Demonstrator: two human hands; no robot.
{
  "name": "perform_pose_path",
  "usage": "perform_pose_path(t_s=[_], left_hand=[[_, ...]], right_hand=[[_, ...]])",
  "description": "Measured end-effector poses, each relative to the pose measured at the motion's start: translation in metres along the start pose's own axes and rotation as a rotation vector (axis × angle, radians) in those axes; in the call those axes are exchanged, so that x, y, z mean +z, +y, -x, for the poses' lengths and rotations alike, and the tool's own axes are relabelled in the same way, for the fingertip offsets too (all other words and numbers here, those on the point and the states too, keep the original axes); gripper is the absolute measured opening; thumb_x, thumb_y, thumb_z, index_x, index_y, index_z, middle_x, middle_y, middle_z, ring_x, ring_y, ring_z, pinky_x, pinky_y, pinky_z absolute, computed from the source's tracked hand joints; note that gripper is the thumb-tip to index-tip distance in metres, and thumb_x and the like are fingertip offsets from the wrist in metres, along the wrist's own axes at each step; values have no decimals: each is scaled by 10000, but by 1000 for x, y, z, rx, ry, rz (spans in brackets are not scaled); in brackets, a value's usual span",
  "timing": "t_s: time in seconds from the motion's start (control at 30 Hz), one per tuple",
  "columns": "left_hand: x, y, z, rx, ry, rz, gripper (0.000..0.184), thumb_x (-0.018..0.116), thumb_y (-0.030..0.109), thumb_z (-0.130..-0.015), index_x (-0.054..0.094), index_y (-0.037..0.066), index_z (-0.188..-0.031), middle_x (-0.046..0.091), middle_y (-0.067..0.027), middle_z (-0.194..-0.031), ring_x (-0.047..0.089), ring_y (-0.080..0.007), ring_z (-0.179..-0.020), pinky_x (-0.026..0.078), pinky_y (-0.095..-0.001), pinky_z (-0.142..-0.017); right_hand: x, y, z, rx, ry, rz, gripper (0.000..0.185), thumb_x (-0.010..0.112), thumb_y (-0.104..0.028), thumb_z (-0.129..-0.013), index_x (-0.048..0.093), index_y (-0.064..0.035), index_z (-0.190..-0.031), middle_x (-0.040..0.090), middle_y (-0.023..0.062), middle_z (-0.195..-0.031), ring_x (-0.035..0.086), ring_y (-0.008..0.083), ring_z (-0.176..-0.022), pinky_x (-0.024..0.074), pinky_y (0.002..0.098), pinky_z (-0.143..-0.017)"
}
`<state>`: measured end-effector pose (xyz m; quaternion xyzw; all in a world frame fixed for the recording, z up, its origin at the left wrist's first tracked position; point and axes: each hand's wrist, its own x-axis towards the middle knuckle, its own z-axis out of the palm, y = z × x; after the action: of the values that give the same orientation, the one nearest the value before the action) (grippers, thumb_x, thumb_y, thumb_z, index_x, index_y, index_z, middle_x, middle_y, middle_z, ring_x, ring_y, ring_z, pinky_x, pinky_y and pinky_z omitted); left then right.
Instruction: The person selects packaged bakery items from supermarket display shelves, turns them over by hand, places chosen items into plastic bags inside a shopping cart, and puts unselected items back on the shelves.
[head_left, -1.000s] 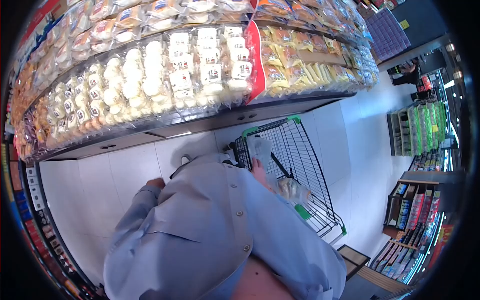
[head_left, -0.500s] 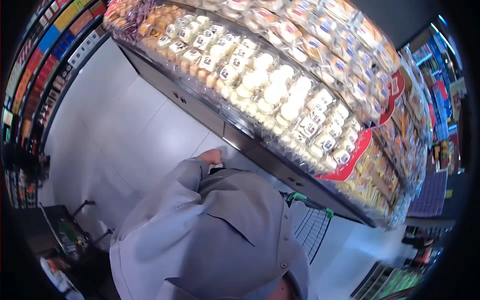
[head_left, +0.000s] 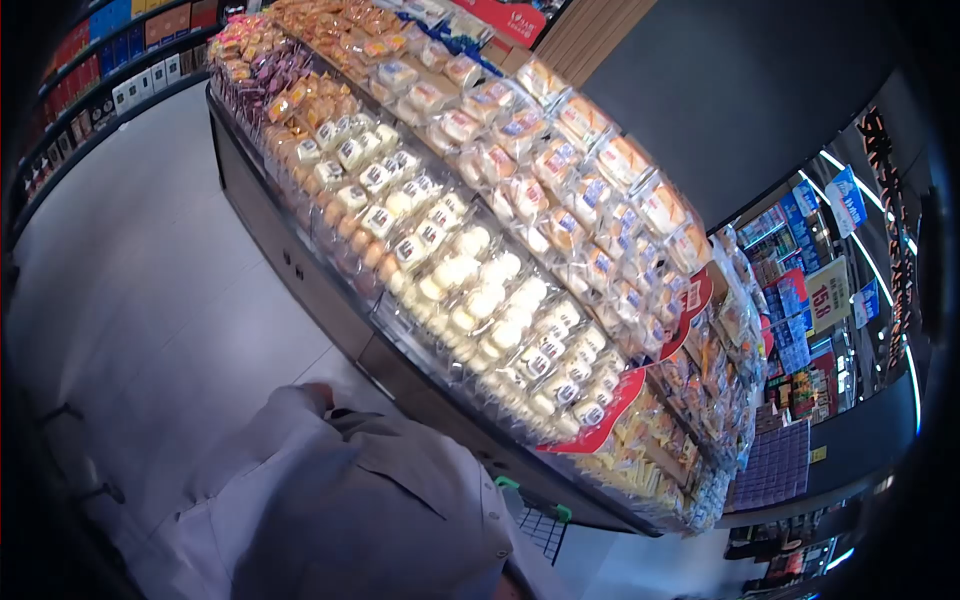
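My left hand [head_left: 320, 394] shows at the end of a grey sleeve [head_left: 265, 430], low beside the dark base of a display stand [head_left: 345, 335]. Its fingers are dim and mostly hidden, so their pose and anything in them cannot be made out. My right hand is out of view. Nearest the left hand, on the stand's lower tier, are clear-wrapped white buns [head_left: 460, 275] with dark print. Wrapped breads [head_left: 560, 160] fill the upper tier. To the right of my body, a wire shopping cart [head_left: 541, 530] with green corners shows in part.
Shelves of boxed goods [head_left: 130, 50] curve along the far left, across a pale tiled floor [head_left: 140, 230]. Red signs [head_left: 603, 420] stick up at the stand's right end. A purple crate-like stack [head_left: 770, 465] and a price sign [head_left: 828, 295] stand farther right.
My view has swung and tilted upward, with more of the upper tier and the aisle to the right showing. In the picture, my left hand and the cart sit lower and farther left.
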<state>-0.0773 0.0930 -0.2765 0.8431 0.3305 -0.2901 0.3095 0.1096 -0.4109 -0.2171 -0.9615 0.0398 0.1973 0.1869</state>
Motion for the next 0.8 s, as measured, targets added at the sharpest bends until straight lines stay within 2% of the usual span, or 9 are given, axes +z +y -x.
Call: perform_pose_path(t_s=[0.07, 0.13, 0.2, 0.3, 0.47, 0.53, 0.63, 0.7, 0.8], left_hand=[[-9, -15, 14, -10, -79, 12, 412, 639, 336, -781, 706, 38, -1058, 678, -187, -1123, 650, -333, -1044, 510, -467, -877], [4, -38, -9, -18, -116, -81, 444, 630, 331, -785, 691, 57, -1130, 669, -191, -1153, 634, -338, -1090, 505, -424, -911], [-1, -48, 1, -29, -44, 44, 469, 630, 332, -772, 682, 19, -1117, 661, -219, -1146, 634, -344, -1078, 504, -423, -907], [0, -62, -8, 84, -28, 86, 471, 603, 337, -781, 677, -5, -1096, 655, -232, -1151, 625, -354, -1085, 490, -435, -921], [25, -82, -33, 155, -86, 69, 446, 602, 336, -787, 690, 0, -1067, 664, -224, -1127, 628, -357, -1067, 488, -436, -917], [8, -74, -22, 133, -187, 110, 445, 607, 337, -791, 686, 4, -1075, 663, -217, -1134, 628, -356, -1067, 489, -437, -919], [2, -74, -15, 162, -174, 102, 431, 608, 335, -797, 686, 3, -1060, 653, -216, -1160, 619, -352, -1088, 487, -434, -926], [0, -77, -11, 159, -211, 95, 432, 597, 330, -807, 682, -2, -1070, 642, -220, -1181, 602, -357, -1118, 477, -438, -947], [-2, -81, -19, 231, -158, -67, 456, 564, 333, -832, 658, -1, -1128, 625, -228, -1209, 587, -374, -1141, 468, -458, -966]], right_hand=[[1, -12, -5, 13, -1, -2, 657, 661, -143, -771, 436, 14, -1369, 564, 290, -1242, 591, 443, -1088, 485, 465, -927], [3, -26, -10, 20, -7, -2, 657, 663, -144, -771, 438, 15, -1367, 567, 290, -1239, 592, 442, -1087, 485, 464, -927], [0, -43, -13, 40, -12, -1, 657, 664, -145, -770, 439, 16, -1366, 571, 290, -1235, 593, 441, -1086, 486, 463, -927], [1, -53, -12, 66, -26, -8, 656, 666, -146, -769, 442, 18, -1364, 576, 290, -1229, 596, 440, -1085, 486, 461, -926], [9, -34, 5, 109, -40, 0, 656, 669, -149, -768, 445, 20, -1360, 584, 290, -1220, 599, 437, -1083, 488, 458, -925], [7, -27, 19, 123, -46, 0, 656, 671, -150, -767, 447, 22, -1359, 588, 291, -1216, 600, 436, -1082, 488, 457, -925], [6, -15, 36, 153, -41, -11, 655, 672, -151, -766, 448, 23, -1358, 591, 291, -1212, 602, 435, -1081, 489, 456, -924], [10, -9, 43, 44, 127, -42, 660, 704, -180, -756, 467, 29, -1336, 652, 281, -1103, 632, 420, -1054, 497, 448, -907], [16, 1, 60, -28, 244, -47, 648, 700, -167, -767, 459, 30, -1335, 668, 263, -1058, 645, 411, -1020, 503, 457, -871]])
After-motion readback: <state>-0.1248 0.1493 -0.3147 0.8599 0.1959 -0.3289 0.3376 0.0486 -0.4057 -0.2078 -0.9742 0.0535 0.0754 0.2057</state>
